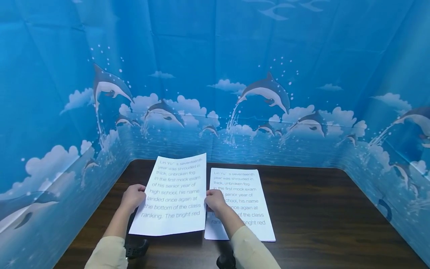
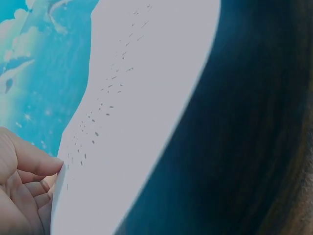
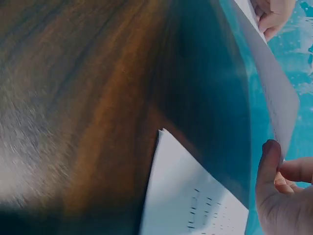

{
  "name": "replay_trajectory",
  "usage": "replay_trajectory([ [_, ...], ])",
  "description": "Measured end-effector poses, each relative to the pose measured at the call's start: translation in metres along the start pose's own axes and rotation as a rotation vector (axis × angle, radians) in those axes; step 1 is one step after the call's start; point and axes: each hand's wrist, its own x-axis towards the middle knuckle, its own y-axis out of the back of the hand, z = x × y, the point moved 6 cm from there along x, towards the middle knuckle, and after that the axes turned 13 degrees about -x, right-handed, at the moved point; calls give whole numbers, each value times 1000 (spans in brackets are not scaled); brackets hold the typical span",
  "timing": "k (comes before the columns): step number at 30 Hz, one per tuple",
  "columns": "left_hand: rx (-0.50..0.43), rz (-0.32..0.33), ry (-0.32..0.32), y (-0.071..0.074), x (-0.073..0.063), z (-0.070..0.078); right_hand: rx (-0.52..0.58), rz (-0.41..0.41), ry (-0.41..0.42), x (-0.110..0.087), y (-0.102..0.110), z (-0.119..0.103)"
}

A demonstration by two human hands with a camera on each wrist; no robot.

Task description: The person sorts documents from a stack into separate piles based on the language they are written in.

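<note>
Pointing its top and long axis forward, a printed sheet (image 1: 174, 194) is being pinched at opposite long edges by the left hand (image 1: 133, 196) and right hand (image 1: 215, 201).

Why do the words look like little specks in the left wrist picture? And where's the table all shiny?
Head view: words on the held sheet are readable; left wrist view: they break into specks, probably because the camera sees the paper at a steep slant; right wrist view: the table has pale glare at the picture's lower left.
</note>
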Motion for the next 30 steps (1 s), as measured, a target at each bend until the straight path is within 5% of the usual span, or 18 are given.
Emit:
replay_trajectory([
  [14, 55, 13, 26, -7, 7, -35, 61, -98, -89, -4, -31, 31],
  [30, 48, 98, 76, -1, 8, -36, 58, -91, -64, -4, -31, 20],
])
